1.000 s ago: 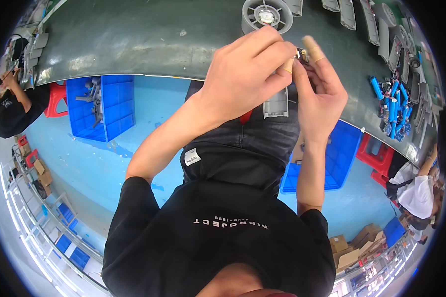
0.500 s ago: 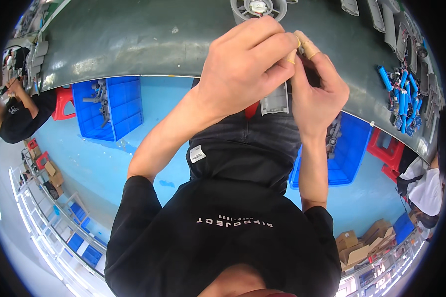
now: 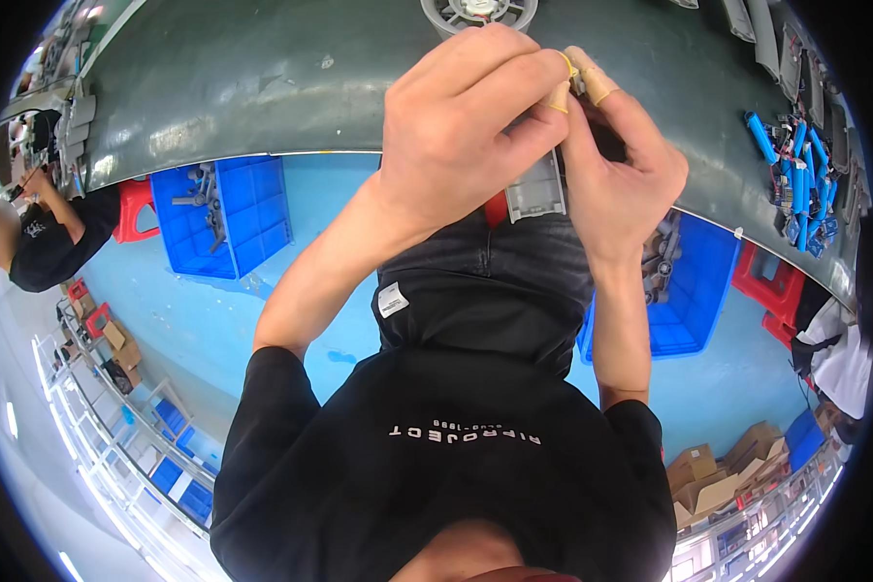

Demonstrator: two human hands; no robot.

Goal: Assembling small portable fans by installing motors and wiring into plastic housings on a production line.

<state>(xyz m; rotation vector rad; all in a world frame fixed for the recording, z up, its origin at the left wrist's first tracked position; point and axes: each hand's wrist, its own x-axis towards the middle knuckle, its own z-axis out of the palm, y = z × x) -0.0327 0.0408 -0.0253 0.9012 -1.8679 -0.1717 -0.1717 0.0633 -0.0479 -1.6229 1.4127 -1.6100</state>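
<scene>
Your left grip (image 3: 466,126) and right grip (image 3: 626,175): both pinched at fingertips on small part (image 3: 577,85), held between them; detail hidden. Progress, as judged: part off counter (image 3: 233,97), in hand; setting down not yet done; further remaining steps cannot be told. Grey casing (image 3: 536,197) bodyward of grips, far end hidden. Grey wheel (image 3: 479,8) just beyond left grip. Blue cylinders (image 3: 799,186) well right of right grip.
</scene>
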